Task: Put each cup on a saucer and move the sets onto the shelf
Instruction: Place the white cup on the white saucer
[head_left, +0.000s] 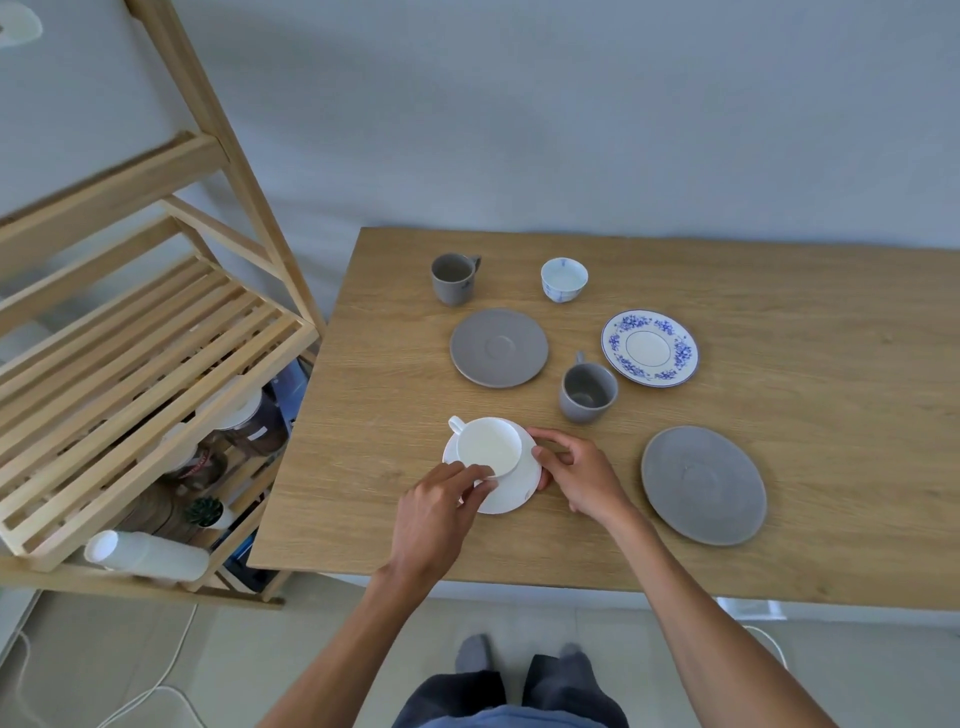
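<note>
A: Standing at the near-left corner of the light oak-grain bench (779, 519), close to its front edge: white porcelain cup (488, 446) seated on round white saucer (511, 493), handle turned to the far left.

B: Room around it?

A: Bare wood to the left as far as the bench's left edge. Beyond that edge, just beside it, pale slatted wooden shelf (140, 374), top slats bare, jars and a white bottle on the tier below. To the right, near the front edge, large flat grey stoneware saucer (704, 486), well apart from the white set.

B: Further back?

A: Grey handled mug (587, 392) between the white set and blue-flowered white saucer (649, 355). Second flat grey saucer (498, 347) mid-bench. Behind those, darker grey mug (453, 277) and small white handleless cup with blue marks (564, 279), both clear of the back edge.

B: Hands?

A: Left hand (436, 514) reaching in from the front edge, fingers curled, pinching the white saucer's near-left rim under the cup. Right hand (576, 480) at the saucer's right rim, thumb and fingertips gripping it, wrist angled in from the right. Whether lifted off the bench or resting on it: cannot tell.
</note>
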